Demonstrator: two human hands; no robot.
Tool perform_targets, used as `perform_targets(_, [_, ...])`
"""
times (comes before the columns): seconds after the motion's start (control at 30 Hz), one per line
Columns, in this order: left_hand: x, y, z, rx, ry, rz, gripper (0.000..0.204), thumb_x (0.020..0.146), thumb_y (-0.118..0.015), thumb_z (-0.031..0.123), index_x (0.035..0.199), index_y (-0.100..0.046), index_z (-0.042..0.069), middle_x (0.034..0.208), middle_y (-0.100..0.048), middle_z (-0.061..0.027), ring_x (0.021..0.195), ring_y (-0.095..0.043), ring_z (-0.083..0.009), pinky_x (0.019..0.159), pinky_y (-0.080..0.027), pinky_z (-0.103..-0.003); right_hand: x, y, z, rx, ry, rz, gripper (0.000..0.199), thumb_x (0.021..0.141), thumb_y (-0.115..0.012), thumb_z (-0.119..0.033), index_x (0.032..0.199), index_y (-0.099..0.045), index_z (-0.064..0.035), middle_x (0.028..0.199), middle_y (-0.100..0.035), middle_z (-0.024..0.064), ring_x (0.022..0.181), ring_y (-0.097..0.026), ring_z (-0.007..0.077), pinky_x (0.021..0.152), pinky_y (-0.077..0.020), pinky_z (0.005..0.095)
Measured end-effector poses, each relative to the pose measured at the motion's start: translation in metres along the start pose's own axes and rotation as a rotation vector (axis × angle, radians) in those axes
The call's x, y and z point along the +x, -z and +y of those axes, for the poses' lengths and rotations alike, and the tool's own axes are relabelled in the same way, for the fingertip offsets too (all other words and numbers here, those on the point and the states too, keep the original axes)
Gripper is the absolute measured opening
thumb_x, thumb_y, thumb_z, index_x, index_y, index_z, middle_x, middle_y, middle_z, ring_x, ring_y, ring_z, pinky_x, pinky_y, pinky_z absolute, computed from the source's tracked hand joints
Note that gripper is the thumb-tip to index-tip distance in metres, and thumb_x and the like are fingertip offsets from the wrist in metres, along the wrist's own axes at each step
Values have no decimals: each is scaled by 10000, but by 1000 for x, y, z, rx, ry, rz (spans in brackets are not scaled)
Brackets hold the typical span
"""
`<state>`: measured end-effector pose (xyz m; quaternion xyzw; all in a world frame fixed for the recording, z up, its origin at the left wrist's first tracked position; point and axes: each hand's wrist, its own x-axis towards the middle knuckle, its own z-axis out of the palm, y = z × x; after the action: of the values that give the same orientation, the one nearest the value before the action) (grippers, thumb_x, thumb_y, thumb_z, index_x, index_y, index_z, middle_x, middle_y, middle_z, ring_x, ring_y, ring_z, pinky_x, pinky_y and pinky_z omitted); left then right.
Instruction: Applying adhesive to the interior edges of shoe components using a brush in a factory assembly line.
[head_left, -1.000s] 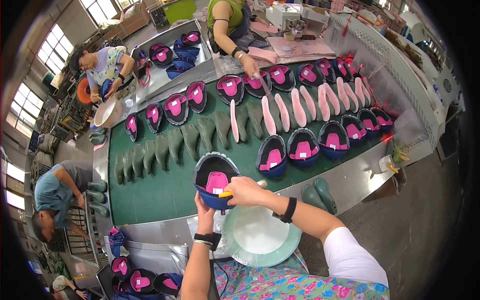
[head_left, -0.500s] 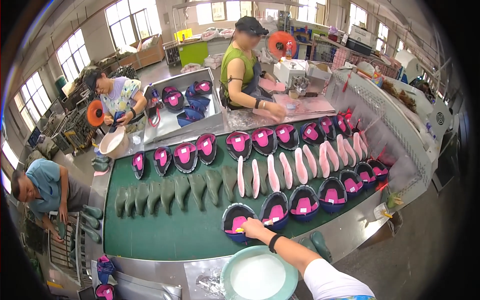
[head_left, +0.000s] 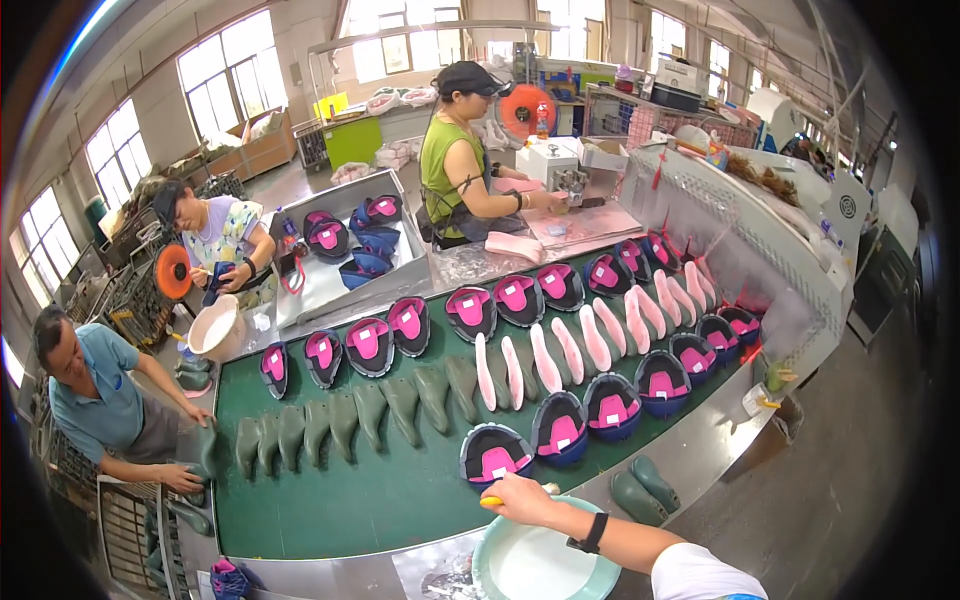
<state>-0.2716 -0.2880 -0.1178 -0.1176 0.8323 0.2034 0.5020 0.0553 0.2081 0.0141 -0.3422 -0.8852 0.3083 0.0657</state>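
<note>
Holding a yellow-handled brush [head_left: 491, 501], the right hand [head_left: 522, 497] is positioned at the lower edge of the green table top [head_left: 350, 510]. Fingers are closed around the handle; its end projects at 9 o'clock from the hand and its pale tip at 2 o'clock. The left hand lies outside the view; its state cannot be told. The nearest shoe upper [head_left: 499, 460], blue with a pink inner, sits at 11 o'clock from the right hand; contact cannot be confirmed. It starts a row of 7, running toward 2 o'clock. The basin [head_left: 600, 575], holding white liquid [head_left: 535, 565], is at 5 o'clock. Dark green lasts [head_left: 400, 405] extend toward 10 o'clock; pink strips [head_left: 593, 335] lie at 1 o'clock. A co-worker in a green top [head_left: 455, 180] occupies 12 o'clock.
</note>
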Motion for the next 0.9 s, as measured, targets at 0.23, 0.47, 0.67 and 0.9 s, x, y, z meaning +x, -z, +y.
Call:
perform_targets(0.23, [12,20,-11,178,-260,-77,233,843,-621,97,1066,-619,31,803,-593,-92,673,-566,-216,551,-484,-357,-12,-19,-28,274,217,140,153,848,-563,-81,989,-607,-43,937,-618,98,896,-564,289,784,-468,388])
perform_targets(0.47, [-68,24,85,544,-904,282,584,834,-621,100,1356,-372,22,1183,-558,-285,1049,-577,-381,893,-453,-398,8,-43,-127,277,436,54,243,822,-594,-101,1065,-580,-97,1053,-608,26,1015,-555,241,718,-532,384])
perform_targets(0.67, [-216,-39,180,928,-1450,183,333,743,-670,116,1067,-599,86,887,-620,-144,848,-570,-344,713,-418,-452,-12,-64,-197,298,666,-33,453,712,-713,-142,1139,-564,-109,1104,-591,53,1055,-542,269,757,-531,390])
perform_targets(0.9, [-249,-32,202,195,-1578,248,301,803,-618,61,1100,-590,24,946,-620,-133,959,-561,-283,848,-417,-391,-26,-69,-175,311,411,-284,420,705,-719,-125,1108,-603,-148,1024,-573,130,924,-594,332,775,-488,392])
